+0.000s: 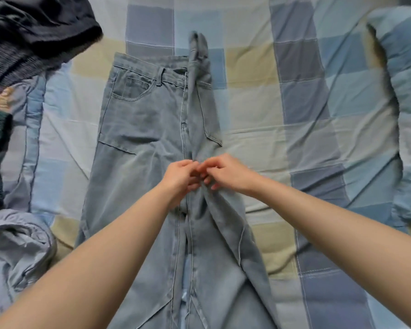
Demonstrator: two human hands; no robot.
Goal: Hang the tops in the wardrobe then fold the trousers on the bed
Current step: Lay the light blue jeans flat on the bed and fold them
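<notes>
Pinching right at the crotch seam, both hands are meeting in the middle of the pale blue jeans [138,129], which lie flat on the checked bed [301,96] with the waistband away from the person and the legs running back toward them. The left hand [182,176] has its fingers [192,165] curled and nipped onto the denim, and the right hand [226,173] is doing the same from the other side, fingertips [205,167] touching the cloth just beside the left ones, so both are clenched on the fabric, not loose. One half of the jeans looks already doubled over along the fly, and there's a bunched strip of denim standing proud past the waistband. My read: this is the lengthwise fold being tidied, so the trick now is to keep that seam pinched, draw the crotch point out flat, and line the two legs edge on edge before smoothing down toward the hems. Worth flattening the bunched bit at the top too, or the next fold will come out lumpy. Off to the left there's a dark garment [33,27] heaped at the far corner and a crumpled light blue garment [14,248] close by the left arm, both well apart from the jeans, and a pillow [403,110] in matching checks sits to the right, so there's room to work
</notes>
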